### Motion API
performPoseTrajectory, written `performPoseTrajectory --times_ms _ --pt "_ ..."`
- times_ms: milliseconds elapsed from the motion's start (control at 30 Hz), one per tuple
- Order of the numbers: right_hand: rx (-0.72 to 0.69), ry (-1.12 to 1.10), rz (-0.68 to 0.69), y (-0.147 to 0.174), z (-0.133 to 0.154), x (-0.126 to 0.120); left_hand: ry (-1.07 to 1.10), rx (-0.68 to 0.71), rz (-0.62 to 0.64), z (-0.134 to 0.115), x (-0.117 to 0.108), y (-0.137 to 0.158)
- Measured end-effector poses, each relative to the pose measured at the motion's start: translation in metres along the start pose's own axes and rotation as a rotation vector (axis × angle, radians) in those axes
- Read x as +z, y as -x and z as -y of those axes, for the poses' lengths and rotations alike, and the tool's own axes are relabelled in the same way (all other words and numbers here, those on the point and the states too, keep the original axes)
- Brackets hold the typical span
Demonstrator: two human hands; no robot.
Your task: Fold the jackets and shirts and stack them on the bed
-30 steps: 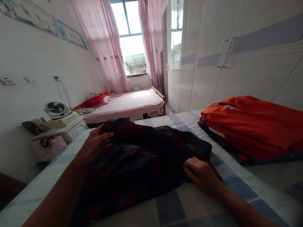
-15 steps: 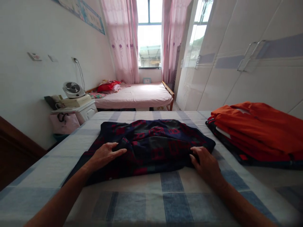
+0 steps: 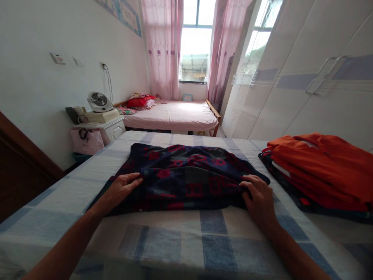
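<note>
A navy and black garment [image 3: 192, 186] with red block patterns lies spread crosswise on the bed, its near part folded back over itself. At the fold's left end, my left hand [image 3: 125, 186] has its thumb and fingers closed on the cloth edge. My right hand [image 3: 258, 194] grips the fold's right end with bent fingers, partly hiding the cloth there. The garment's kind is not clear from what shows. Under it is a white and blue checked sheet [image 3: 163, 241].
To the right lies a pile of folded clothes with an orange garment [image 3: 320, 167] on top. White wardrobe doors [image 3: 291, 77] line the right side. Beyond stand a pink-covered bed [image 3: 180, 114] and, at left, a white cabinet [image 3: 116, 130] bearing a fan [image 3: 99, 101].
My left hand has moved slightly left, and the fold's rumpled left corner now lies straighter. My right hand still holds the right end. The view has turned a little left.
</note>
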State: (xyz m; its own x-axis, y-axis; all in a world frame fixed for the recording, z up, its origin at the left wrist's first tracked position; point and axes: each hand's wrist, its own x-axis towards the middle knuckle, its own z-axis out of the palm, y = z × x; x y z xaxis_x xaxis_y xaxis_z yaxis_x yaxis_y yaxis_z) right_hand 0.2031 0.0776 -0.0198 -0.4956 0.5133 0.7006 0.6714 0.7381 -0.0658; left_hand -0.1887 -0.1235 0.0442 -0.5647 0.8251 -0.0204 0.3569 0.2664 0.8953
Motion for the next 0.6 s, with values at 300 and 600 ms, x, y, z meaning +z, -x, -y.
performPoseTrajectory --times_ms 300,600 --pt "-0.116 -0.037 0.221 0.005 0.000 0.000 -0.515 0.034 -0.163 0.046 -0.013 0.005" --pt "-0.096 -0.185 0.457 0.000 0.002 -0.017 -0.755 0.562 0.108 0.033 0.008 0.002"
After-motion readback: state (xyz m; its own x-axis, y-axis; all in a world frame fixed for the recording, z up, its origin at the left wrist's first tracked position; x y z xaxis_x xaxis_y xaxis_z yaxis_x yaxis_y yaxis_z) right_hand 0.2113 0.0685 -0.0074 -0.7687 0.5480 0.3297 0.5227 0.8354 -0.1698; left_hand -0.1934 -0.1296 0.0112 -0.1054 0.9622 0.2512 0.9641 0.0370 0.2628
